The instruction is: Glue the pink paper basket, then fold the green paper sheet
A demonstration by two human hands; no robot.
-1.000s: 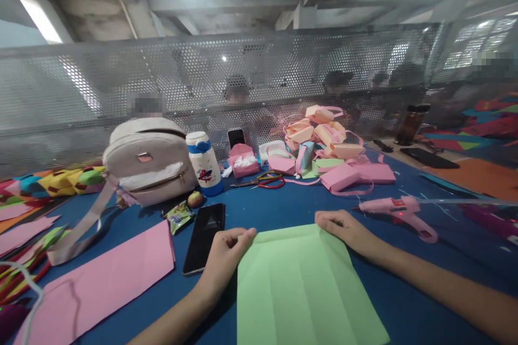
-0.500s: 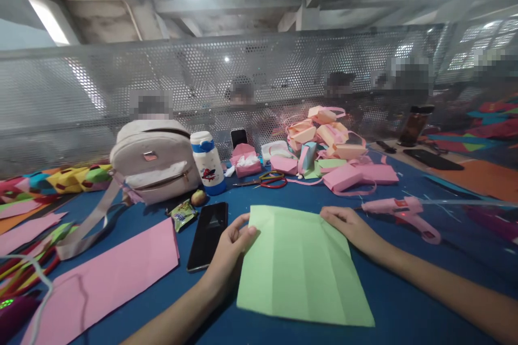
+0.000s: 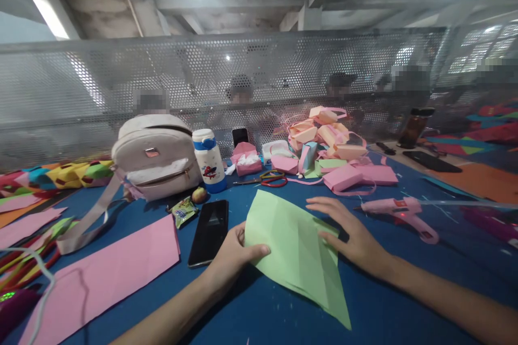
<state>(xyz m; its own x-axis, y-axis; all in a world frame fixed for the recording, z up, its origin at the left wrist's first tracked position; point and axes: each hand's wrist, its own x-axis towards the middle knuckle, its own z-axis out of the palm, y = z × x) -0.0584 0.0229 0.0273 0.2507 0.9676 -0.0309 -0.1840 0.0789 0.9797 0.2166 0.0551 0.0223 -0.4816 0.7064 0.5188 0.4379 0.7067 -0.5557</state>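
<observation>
A creased sheet of light green paper is tilted above the blue table, its near right corner pointing down. My left hand grips its left edge, thumb on top and fingers behind. At the right edge, my right hand has its fingers spread, with the thumb touching the paper. A black phone lies just left of my left hand. Beyond my right hand rests a pink glue gun.
Pink paper lies at the left, near a pale backpack and a white bottle. Scissors and a heap of folded paper pieces stand before a perforated metal screen.
The green paper has turned and tilted, its left side raised and curved. My right hand's fingers have opened away from its top corner, and my left thumb has moved further onto it.
</observation>
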